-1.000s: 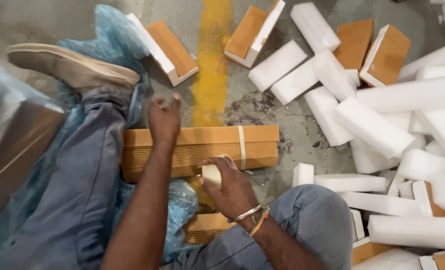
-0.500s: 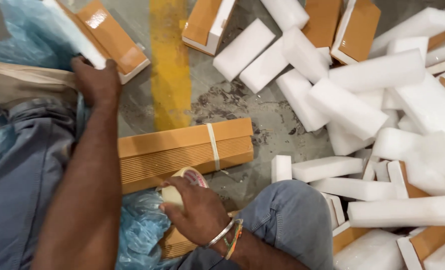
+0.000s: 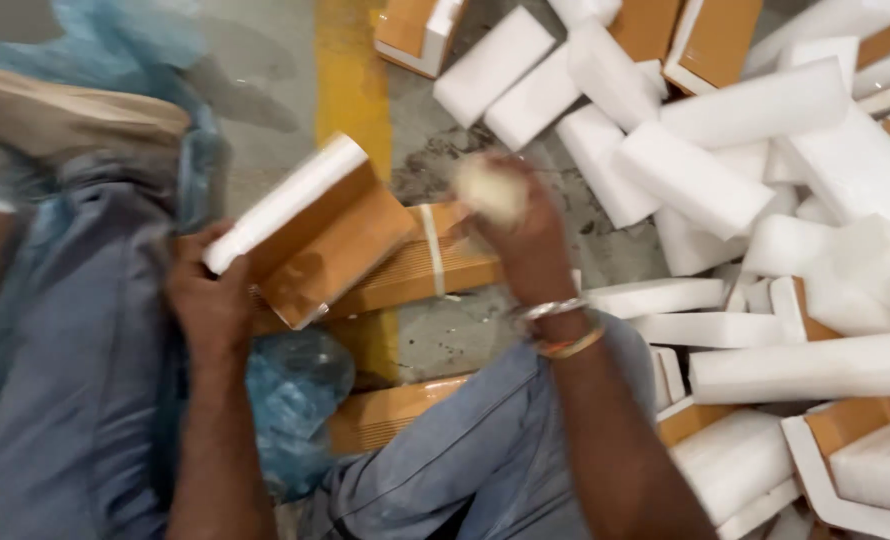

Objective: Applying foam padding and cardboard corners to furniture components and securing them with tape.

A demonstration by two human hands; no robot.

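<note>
While the person sat on the floor with legs spread, both hands were busy above the lap.

Left hand: the left hand [image 3: 210,305] was closed around the lower corner of a brown cardboard piece with a white foam edge [image 3: 310,230], lifted off the floor and tilted.

Right hand: the right hand [image 3: 525,235] was curled about a small pale lump [image 3: 490,188]; blur hid what the lump was and how tightly the fingers closed.

Position of the held piece: it hung just above the strapped stack of brown cardboard [image 3: 415,270], between the knees.

Long axis: the foam edge ran from lower left near the left hand up toward the right, pointing at the yellow floor line [image 3: 350,70].

Nearer hand: the left hand gripped the piece; the right hand was near its upper right corner, apart from it.

Surroundings: a pile of white foam blocks [image 3: 765,190] lay to the right, and blue plastic wrap [image 3: 295,385] sat crumpled by the left thigh.
</note>
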